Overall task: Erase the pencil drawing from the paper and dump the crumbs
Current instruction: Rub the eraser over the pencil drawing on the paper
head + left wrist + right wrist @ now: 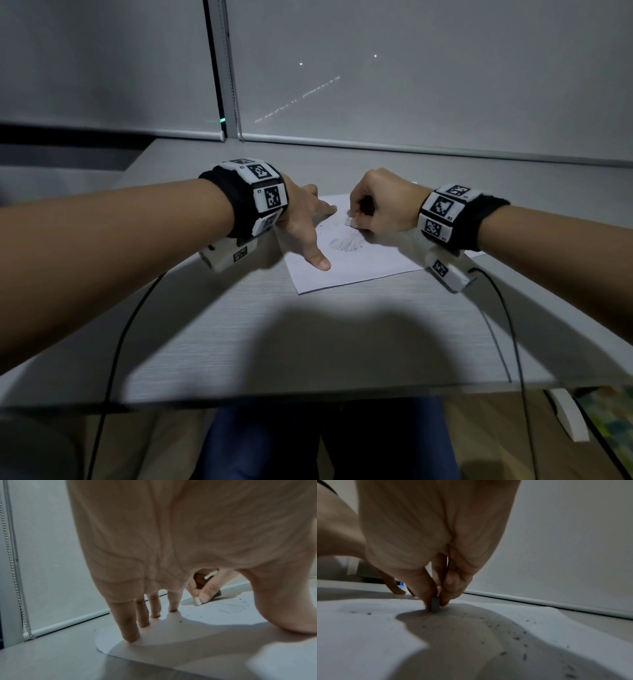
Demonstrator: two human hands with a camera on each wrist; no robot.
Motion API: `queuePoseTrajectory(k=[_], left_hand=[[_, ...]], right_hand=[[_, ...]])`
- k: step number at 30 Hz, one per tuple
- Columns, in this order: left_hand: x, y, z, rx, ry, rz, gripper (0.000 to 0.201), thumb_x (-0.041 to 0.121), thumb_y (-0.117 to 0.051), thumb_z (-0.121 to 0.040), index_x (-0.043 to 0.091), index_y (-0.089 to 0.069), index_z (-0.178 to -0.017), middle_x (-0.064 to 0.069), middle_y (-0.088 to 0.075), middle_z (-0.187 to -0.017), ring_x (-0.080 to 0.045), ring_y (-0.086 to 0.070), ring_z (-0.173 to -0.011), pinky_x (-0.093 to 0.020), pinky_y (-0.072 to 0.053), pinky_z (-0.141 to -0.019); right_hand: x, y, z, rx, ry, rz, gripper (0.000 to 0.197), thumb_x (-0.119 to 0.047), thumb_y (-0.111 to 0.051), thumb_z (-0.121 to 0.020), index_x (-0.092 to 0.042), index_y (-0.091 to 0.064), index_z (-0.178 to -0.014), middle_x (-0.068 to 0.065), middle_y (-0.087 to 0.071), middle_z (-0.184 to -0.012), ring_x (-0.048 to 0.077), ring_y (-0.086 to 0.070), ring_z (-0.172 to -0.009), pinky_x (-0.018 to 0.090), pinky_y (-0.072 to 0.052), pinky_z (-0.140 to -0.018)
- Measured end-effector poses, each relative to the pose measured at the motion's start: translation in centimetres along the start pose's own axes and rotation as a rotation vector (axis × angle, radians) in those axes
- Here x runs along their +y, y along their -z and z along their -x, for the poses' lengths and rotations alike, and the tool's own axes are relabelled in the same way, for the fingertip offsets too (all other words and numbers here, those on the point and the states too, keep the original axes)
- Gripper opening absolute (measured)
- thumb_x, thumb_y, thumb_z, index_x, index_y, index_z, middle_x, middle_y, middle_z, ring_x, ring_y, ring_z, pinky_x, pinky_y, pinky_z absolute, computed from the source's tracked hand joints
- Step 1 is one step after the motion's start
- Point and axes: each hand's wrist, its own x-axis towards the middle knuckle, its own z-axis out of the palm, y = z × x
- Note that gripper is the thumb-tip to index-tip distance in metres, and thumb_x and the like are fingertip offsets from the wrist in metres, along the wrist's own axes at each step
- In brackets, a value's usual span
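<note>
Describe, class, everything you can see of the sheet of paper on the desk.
The paper is a plain white sheet lying flat on the grey desk, turned at an angle to its front edge. A faint grey pencil drawing remains near its middle, and dark eraser crumbs are scattered over it. The left hand presses it down with spread fingertips; the right hand pinches a small eraser whose end meets the sheet. Shadows of the hands fall across it.
</note>
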Motion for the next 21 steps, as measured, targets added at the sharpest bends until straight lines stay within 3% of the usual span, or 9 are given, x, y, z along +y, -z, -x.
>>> queuePoseTrajectory(k=[4,7,10,12,14,16,17,19,21], left_hand=[[-0.8,1.1,0.0,-0.010,-0.070,0.026,0.135,0.076,-0.090,-0.067,0.031,-0.019,-0.173,0.005,-0.038,-0.163,-0.030,-0.049,-0.144,-0.047,-0.045,-0.112],[-1.5,2.2,0.1,0.002,-0.135,0.025,0.111,0.044,-0.098,-0.077,0.025,-0.036,-0.166,0.001,-0.046,-0.164,-0.027,-0.052,-0.140,-0.034,-0.042,-0.105],[-1.6,2.7,-0.4,0.063,-0.236,-0.086,0.107,0.027,-0.098,-0.081,0.033,-0.039,-0.170,0.002,-0.037,-0.176,-0.024,-0.043,-0.156,-0.035,-0.036,-0.122],[-1.7,2.6,-0.7,0.131,-0.267,-0.153,0.103,0.018,-0.095,-0.084,0.030,-0.039,-0.170,-0.001,-0.039,-0.175,-0.026,-0.043,-0.156,-0.034,-0.033,-0.122],[-1.7,2.4,-0.4,0.233,-0.271,-0.156,0.080,0.014,-0.085,-0.093,0.025,-0.050,-0.164,-0.005,-0.048,-0.163,-0.030,-0.052,-0.146,-0.037,-0.041,-0.114],[-1.3,1.8,-0.1,0.315,-0.268,-0.073,0.046,0.024,-0.069,-0.106,0.017,-0.062,-0.151,-0.009,-0.059,-0.148,-0.030,-0.062,-0.127,-0.038,-0.048,-0.102],[-0.9,1.3,0.0,0.319,-0.277,-0.043,0.044,0.038,-0.064,-0.108,0.012,-0.066,-0.144,-0.011,-0.064,-0.140,-0.030,-0.064,-0.118,-0.036,-0.049,-0.098],[0.0,0.5,0.3,0.255,-0.262,-0.019,0.076,0.075,-0.064,-0.096,0.007,-0.069,-0.129,-0.011,-0.068,-0.126,-0.028,-0.065,-0.106,-0.036,-0.054,-0.096],[0.7,0.1,0.7,0.195,-0.250,0.013,0.098,0.099,-0.066,-0.069,0.011,-0.066,-0.111,-0.005,-0.068,-0.118,-0.025,-0.067,-0.101,-0.043,-0.059,-0.096]], right_hand=[[0.9,3.5,-1.0,0.111,-0.040,-0.087,0.007,-0.019,-0.076,-0.085,-0.014,-0.079,-0.080,-0.004,-0.073,-0.062,0.011,-0.063,-0.055,0.025,-0.051,-0.063],[2.1,4.9,-0.9,-0.003,-0.089,-0.082,0.006,-0.022,-0.078,-0.087,-0.020,-0.078,-0.081,-0.001,-0.079,-0.070,0.017,-0.074,-0.066,0.033,-0.062,-0.073],[3.3,3.0,0.1,-0.140,-0.122,0.006,0.004,-0.029,-0.076,-0.082,-0.031,-0.075,-0.078,-0.007,-0.082,-0.093,0.016,-0.078,-0.087,0.041,-0.064,-0.089],[3.6,2.2,0.8,-0.144,-0.148,0.012,0.007,-0.033,-0.077,-0.080,-0.031,-0.072,-0.075,-0.007,-0.081,-0.101,0.017,-0.076,-0.092,0.039,-0.061,-0.092],[3.6,2.1,1.6,-0.114,-0.159,0.051,0.015,-0.037,-0.078,-0.086,-0.028,-0.070,-0.076,-0.006,-0.078,-0.095,0.019,-0.072,-0.088,0.034,-0.057,-0.084],[3.2,2.1,2.6,-0.084,-0.151,0.082,0.020,-0.036,-0.075,-0.092,-0.021,-0.070,-0.080,-0.005,-0.073,-0.086,0.019,-0.067,-0.081,0.028,-0.047,-0.075],[3.0,2.0,3.0,-0.079,-0.147,0.095,0.021,-0.036,-0.075,-0.093,-0.017,-0.072,-0.082,-0.004,-0.072,-0.083,0.017,-0.066,-0.078,0.027,-0.045,-0.072],[2.5,2.1,3.2,-0.095,-0.147,0.120,0.022,-0.035,-0.075,-0.092,-0.015,-0.073,-0.081,-0.003,-0.072,-0.078,0.014,-0.063,-0.071,0.026,-0.045,-0.066],[1.9,2.6,3.0,-0.127,-0.129,0.135,0.018,-0.029,-0.076,-0.090,-0.016,-0.073,-0.077,-0.004,-0.071,-0.071,0.014,-0.061,-0.067,0.026,-0.045,-0.061]])
